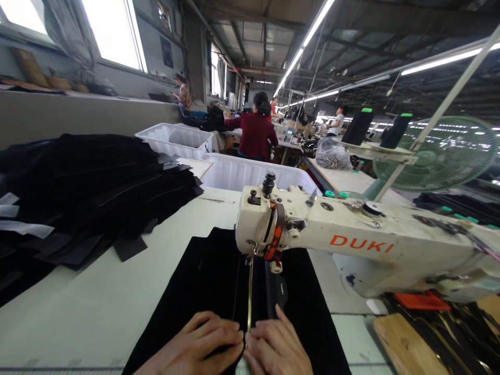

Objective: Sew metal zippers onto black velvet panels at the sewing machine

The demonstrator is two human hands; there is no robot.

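Observation:
My left hand (199, 344) and my right hand (275, 344) lie side by side, palms down, on a piece of black fabric (195, 281) at the near edge of the sewing table (97, 307). The fingers of both hands are stretched flat and press the cloth just in front of the needle. The white DUKI sewing machine (351, 245) reaches in from the right, its head (265, 224) standing over the fabric. A thin brass-coloured guide bar (250, 297) runs from under the head down to the gap between my hands.
A big heap of black cut pieces (86, 187) fills the table's left side. White plastic bins (250, 174) stand behind the machine. A green fan (441, 153) and thread cones (357, 127) are at the right. A person in red (255, 133) sits ahead, others farther back.

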